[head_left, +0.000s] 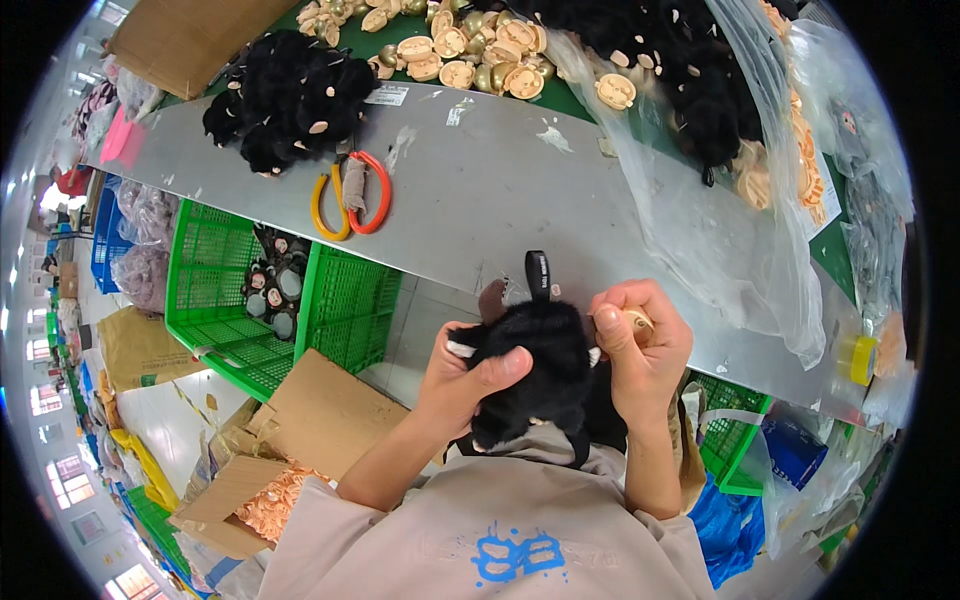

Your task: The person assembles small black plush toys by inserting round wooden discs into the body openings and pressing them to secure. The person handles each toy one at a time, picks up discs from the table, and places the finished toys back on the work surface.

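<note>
In front of my chest my left hand (455,382) is closed around a black plush toy (545,350), its thumb pressed on the fur. A black ribbon loop (538,275) stands up from the toy's top, and a brown piece (492,302) shows beside it. My right hand (648,350), at the toy's right side, pinches a small tan plastic face piece (638,322) between thumb and curled fingers. Whether the right fingers also grip the toy's white-tipped edge, I cannot tell. The toy's underside is hidden.
Scissors (372,205) with red and yellow handles lie on the metal table (500,170). Behind are a heap of black plush toys (295,105), tan and gold face pieces (450,42), and clear plastic sheeting (660,200). A green crate (345,305) and cardboard box (330,405) stand left.
</note>
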### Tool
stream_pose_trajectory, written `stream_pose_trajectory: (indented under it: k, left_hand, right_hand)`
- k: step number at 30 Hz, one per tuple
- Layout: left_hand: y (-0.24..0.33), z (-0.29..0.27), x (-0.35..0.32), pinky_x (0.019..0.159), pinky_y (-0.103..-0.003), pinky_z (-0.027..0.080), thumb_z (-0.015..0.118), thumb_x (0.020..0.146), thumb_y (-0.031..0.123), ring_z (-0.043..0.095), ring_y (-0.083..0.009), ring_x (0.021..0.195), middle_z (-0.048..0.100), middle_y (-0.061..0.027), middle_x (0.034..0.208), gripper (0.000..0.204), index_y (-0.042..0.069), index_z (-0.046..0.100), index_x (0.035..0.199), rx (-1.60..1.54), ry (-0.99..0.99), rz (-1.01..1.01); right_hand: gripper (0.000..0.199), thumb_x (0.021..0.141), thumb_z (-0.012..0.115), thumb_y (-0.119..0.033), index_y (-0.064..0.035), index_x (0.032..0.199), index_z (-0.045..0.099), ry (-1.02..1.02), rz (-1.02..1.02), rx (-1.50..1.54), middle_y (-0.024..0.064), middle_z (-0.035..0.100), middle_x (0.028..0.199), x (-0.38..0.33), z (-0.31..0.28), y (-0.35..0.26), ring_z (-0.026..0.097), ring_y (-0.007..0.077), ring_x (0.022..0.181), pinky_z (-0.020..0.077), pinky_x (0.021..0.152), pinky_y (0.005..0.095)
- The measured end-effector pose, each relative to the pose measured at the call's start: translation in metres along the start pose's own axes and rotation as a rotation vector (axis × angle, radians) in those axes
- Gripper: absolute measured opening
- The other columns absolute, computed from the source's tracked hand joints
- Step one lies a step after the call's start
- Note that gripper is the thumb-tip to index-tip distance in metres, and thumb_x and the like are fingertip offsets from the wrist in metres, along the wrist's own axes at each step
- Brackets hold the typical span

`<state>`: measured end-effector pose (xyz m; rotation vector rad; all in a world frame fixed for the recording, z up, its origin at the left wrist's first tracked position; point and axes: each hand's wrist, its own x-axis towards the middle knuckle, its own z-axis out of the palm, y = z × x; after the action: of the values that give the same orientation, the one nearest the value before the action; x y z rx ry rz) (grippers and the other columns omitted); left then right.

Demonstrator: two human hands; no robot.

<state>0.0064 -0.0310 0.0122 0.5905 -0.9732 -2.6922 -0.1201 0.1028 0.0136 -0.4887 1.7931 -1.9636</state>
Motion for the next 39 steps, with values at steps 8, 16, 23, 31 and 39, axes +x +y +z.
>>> stream_pose_trajectory:
  k: [8,16,23,31,39]
  left_hand:
    - [-0.011,-0.012,0.009,0.103,-0.041,0.051,0.076,0.09,0.023,0.061,-0.0256,0.121,0.06,-0.0165,0.132,0.067,0.001,0.041,0.143,0.173,-0.101,0.038]
    - [0.004,0.012,0.006,0.101,-0.04,0.051,0.07,0.09,0.01,0.061,-0.0287,0.121,0.06,-0.0205,0.134,0.046,-0.002,0.052,0.13,0.26,0.074,0.029]
    - [0.01,0.018,0.004,0.086,-0.036,0.056,0.07,0.091,0.016,0.065,-0.0208,0.104,0.063,-0.0146,0.124,0.049,-0.001,0.051,0.133,0.15,0.169,-0.055]
    - [0.009,0.008,-0.001,0.086,-0.036,0.057,0.068,0.093,0.016,0.066,-0.0216,0.104,0.063,-0.0132,0.12,0.045,0.0,0.051,0.131,0.005,0.085,-0.149]
    - [0.012,0.022,-0.001,0.092,-0.032,0.051,0.071,0.092,0.014,0.064,-0.0152,0.106,0.068,-0.008,0.116,0.036,-0.002,0.061,0.123,0.003,0.241,-0.082]
  right_hand:
    - [0.015,0.094,0.072,-0.013,-0.0006,0.09,0.065,0.039,0.024,-0.03,0.0002,0.065,0.073,0.002,0.004,-0.004,0.058,0.005,0.062,0.0452,0.056,0.019]
    - [0.023,0.098,0.061,-0.008,0.0023,0.117,0.052,0.125,-0.333,-0.042,0.0118,0.062,0.102,0.002,0.01,-0.011,0.063,0.0102,0.076,0.0487,0.059,0.0218]
    - [0.036,0.093,0.062,0.004,0.0031,0.124,0.043,-0.198,-0.059,0.209,0.0174,0.068,0.099,-0.034,0.015,-0.022,0.07,0.0157,0.08,0.0596,0.064,0.0255]
    - [0.022,0.097,0.06,-0.005,0.0043,0.117,0.058,-0.132,0.036,0.142,0.0108,0.07,0.085,-0.026,0.017,-0.018,0.066,0.0116,0.065,0.0555,0.058,0.0231]
    - [0.045,0.101,0.051,-0.033,0.0059,0.123,0.053,-0.13,-0.05,0.189,0.0125,0.067,0.089,-0.025,0.003,-0.024,0.064,0.0135,0.08,0.0464,0.065,0.0219]
